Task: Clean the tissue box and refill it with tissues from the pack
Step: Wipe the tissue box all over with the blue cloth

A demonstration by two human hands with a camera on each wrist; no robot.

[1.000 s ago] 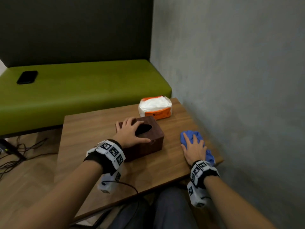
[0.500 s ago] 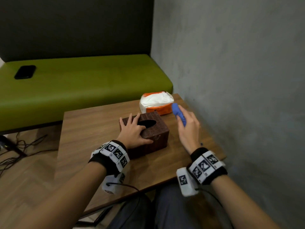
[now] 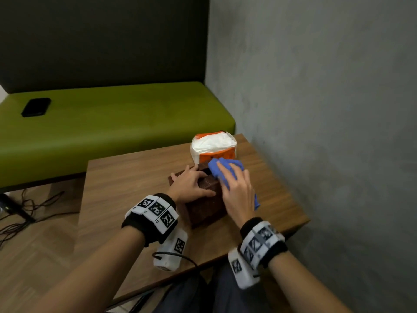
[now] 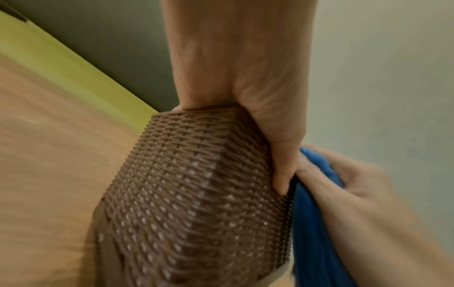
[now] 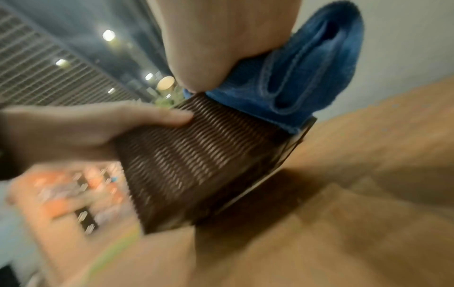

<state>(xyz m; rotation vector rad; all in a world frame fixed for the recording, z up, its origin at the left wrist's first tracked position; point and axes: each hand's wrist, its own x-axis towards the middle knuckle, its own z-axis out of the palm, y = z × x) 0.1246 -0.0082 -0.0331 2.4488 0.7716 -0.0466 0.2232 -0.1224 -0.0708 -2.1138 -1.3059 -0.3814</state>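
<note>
The brown woven tissue box (image 3: 206,204) stands mid-table, its top mostly covered by my hands. My left hand (image 3: 191,185) lies flat on its top, fingers spread, thumb (image 4: 282,155) along the near edge. My right hand (image 3: 237,190) holds a blue cloth (image 3: 222,169) and presses it on the right part of the box top; a fold of the blue cloth (image 5: 307,68) hangs over the box's right side. The box (image 5: 196,155) shows its ribbed side in the right wrist view. Just behind it lies the orange tissue pack (image 3: 213,146), open on top with white tissues showing.
The wooden table (image 3: 135,188) stands against a grey wall (image 3: 327,132) on the right. A green bench (image 3: 112,123) runs behind it with a black phone (image 3: 36,107) on it. Cables (image 3: 27,206) lie on the floor at the left.
My right hand picked the blue cloth up from the table's right edge and carried it left onto the box top. The left hand stayed on the box.
</note>
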